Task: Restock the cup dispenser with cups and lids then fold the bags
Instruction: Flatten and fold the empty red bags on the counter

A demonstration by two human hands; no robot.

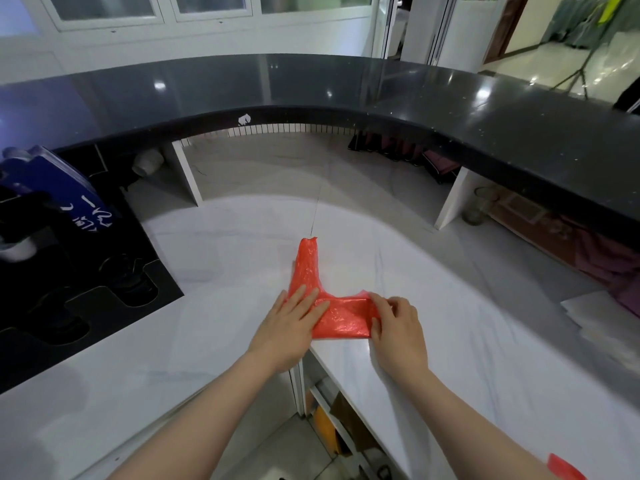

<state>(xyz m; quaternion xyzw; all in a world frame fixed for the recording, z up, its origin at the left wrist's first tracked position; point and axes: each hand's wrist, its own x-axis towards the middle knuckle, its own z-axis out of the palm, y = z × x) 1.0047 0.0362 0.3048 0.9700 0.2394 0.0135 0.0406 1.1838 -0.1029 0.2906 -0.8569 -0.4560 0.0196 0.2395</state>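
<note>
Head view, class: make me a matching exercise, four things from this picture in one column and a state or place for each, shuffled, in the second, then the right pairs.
Things:
1. left hand
2. right hand
3. red bag
4. black counter

States or places:
A. lies partly folded on the white worktop
B. fingers curled, pinching the bag's right edge
C. curves along the far side, above the worktop
D. fingers straight, pressing flat on the bag

Pairs: 1-D, 2-B, 3-A, 4-C

White handwritten-style chars on blue box (pixel 65 188) at far left, approx. Chinese script, too blurred and cut off to read. No other text, brand, no. or sign legible anywhere.
</note>
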